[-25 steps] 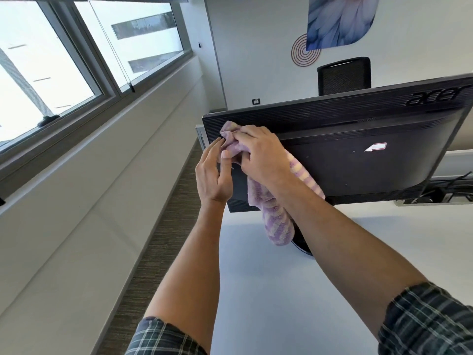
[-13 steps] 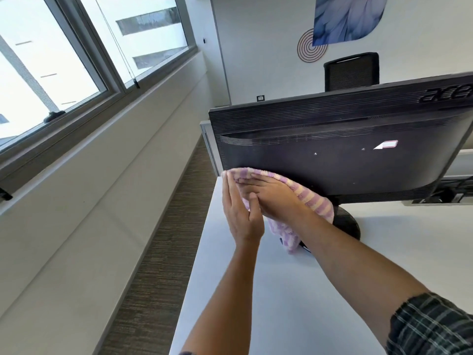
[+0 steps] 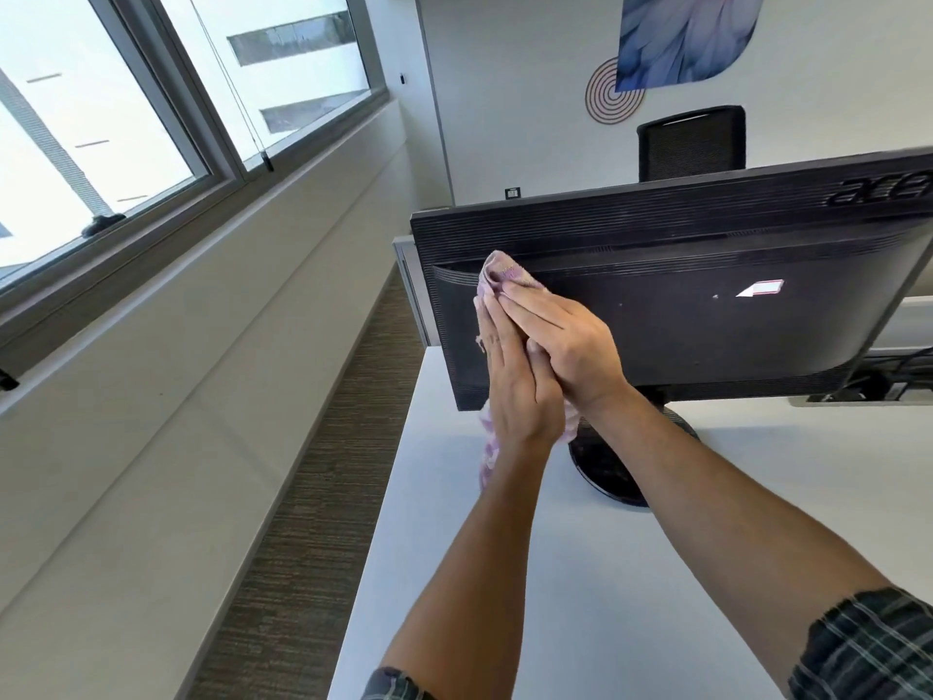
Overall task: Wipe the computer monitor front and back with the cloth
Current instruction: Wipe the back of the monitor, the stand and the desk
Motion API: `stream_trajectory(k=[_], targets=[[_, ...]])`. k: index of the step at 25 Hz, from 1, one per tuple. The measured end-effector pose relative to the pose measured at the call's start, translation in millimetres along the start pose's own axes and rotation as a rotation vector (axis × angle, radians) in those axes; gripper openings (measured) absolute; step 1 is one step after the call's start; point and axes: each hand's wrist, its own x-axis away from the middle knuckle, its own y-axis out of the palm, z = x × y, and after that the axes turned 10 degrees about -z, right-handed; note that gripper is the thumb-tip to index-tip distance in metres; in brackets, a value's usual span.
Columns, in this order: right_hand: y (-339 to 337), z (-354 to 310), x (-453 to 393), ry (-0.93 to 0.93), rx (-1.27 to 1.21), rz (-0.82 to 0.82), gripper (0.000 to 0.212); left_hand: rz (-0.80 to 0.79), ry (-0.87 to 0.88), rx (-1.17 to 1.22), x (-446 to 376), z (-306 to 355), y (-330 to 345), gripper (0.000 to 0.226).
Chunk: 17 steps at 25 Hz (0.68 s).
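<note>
The black computer monitor (image 3: 707,275) stands on the white desk (image 3: 580,573) with its back toward me, on a round black base (image 3: 601,467). A purple striped cloth (image 3: 497,275) lies against the left part of the monitor's back. My right hand (image 3: 565,346) presses flat on the cloth with straight fingers. My left hand (image 3: 515,386) lies flat beside and partly under it, also on the cloth. The cloth's lower end hangs below the monitor's bottom edge, mostly hidden by my hands.
A black chair back (image 3: 691,144) shows behind the monitor. Windows (image 3: 126,118) and a long sill run along the left wall above a strip of carpet (image 3: 313,497). Cables and a tray (image 3: 878,381) sit at the desk's right rear.
Both hands with the cloth went down from the monitor's top left corner to its lower edge, then came back up to the middle of the left side.
</note>
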Motion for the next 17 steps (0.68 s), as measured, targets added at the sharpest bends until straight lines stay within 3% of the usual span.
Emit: stream_trajectory(k=[4, 8, 13, 17], targets=[[9.3, 2.1, 11.3, 0.005, 0.038, -0.057, 0.035, -0.054, -0.040, -0.120, -1.3, -14.1, -1.6, 0.062], [18.5, -7.3, 40.5, -0.012, 0.158, -0.306, 0.050, 0.037, -0.193, -0.073, 6.8, -32.4, -24.3, 0.063], [23.9, -11.0, 22.3, -0.087, 0.376, -0.450, 0.057, 0.215, -0.415, 0.244, -48.6, -28.0, -74.5, 0.068], [24.7, -17.7, -8.9, -0.030, 0.460, -0.407, 0.052, 0.064, -0.404, 0.438, -81.2, -48.7, -90.0, 0.056]])
